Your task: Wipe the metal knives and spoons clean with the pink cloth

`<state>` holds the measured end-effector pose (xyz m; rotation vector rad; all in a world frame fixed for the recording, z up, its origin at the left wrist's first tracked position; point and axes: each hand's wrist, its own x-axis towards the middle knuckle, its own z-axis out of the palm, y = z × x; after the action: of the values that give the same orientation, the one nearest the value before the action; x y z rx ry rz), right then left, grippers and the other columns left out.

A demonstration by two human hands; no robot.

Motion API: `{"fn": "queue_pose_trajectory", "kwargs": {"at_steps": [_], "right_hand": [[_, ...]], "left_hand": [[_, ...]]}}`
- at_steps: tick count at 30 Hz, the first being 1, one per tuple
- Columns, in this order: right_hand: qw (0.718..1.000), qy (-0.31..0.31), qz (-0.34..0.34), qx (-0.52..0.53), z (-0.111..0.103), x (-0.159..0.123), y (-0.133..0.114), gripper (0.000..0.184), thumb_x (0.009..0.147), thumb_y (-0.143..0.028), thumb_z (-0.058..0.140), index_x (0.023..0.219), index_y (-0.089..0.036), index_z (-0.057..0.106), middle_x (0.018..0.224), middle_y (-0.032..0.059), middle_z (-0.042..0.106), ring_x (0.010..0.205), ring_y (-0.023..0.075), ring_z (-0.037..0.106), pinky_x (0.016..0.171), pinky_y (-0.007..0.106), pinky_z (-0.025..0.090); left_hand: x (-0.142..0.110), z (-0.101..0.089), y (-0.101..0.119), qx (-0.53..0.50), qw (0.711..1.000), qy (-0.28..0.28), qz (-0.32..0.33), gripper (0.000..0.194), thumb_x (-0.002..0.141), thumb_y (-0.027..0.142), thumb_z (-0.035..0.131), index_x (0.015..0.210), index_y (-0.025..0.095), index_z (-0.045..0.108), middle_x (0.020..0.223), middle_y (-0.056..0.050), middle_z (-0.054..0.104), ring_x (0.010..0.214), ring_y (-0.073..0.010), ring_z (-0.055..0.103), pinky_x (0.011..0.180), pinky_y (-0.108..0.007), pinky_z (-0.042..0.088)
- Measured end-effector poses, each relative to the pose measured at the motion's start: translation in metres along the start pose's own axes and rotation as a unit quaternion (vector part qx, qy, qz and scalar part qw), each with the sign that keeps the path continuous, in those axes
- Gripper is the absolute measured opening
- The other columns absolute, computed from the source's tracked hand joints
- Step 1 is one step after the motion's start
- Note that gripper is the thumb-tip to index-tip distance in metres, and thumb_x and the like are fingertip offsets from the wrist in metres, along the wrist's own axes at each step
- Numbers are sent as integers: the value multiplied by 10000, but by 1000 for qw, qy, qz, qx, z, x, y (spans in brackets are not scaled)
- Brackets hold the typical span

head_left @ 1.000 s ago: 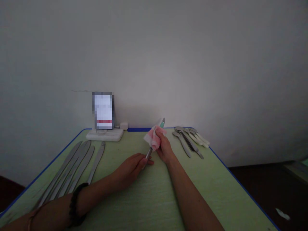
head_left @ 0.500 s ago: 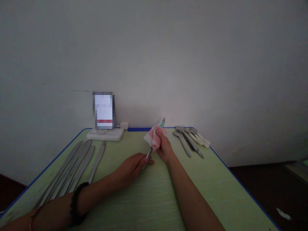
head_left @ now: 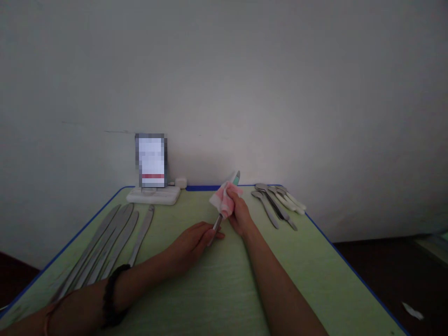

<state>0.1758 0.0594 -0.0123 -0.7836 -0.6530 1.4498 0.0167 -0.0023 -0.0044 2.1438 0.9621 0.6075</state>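
My left hand (head_left: 191, 242) rests on the green table (head_left: 217, 289) and pinches the near metal end of a piece of cutlery (head_left: 217, 224). That piece slants up and away, its teal tip (head_left: 237, 177) poking out at the far end. My right hand (head_left: 238, 212) is closed around a pink and white cloth (head_left: 222, 199) wrapped about its middle. I cannot tell if it is a knife or a spoon.
Several long metal knives (head_left: 108, 242) lie in a row at the left. A heap of spoons, some with white handles (head_left: 278, 203), lies at the far right. A white stand with a small upright screen (head_left: 151, 161) sits against the wall.
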Motion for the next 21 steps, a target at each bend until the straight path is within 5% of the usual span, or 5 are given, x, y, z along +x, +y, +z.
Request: {"fn": "queue_pose_trajectory", "kwargs": {"at_steps": [13, 21], "right_hand": [[1000, 4, 2, -22, -2, 1, 2, 236, 680, -375, 642, 750, -151, 623, 573, -14, 598, 496, 107, 484, 482, 226, 342], [978, 55, -74, -185, -5, 6, 8, 326, 645, -454, 623, 684, -130, 638, 589, 13, 624, 573, 132, 531, 570, 241, 406]], "left_hand": [[0, 0, 0, 3, 1000, -1, 4, 420, 945, 343, 268, 1039, 197, 651, 1004, -55, 639, 932, -176, 575, 874, -281, 419], [3, 2, 5, -3, 1000, -10, -4, 425, 941, 356, 268, 911, 178, 652, 821, -25, 673, 735, -159, 595, 725, -244, 437]]}}
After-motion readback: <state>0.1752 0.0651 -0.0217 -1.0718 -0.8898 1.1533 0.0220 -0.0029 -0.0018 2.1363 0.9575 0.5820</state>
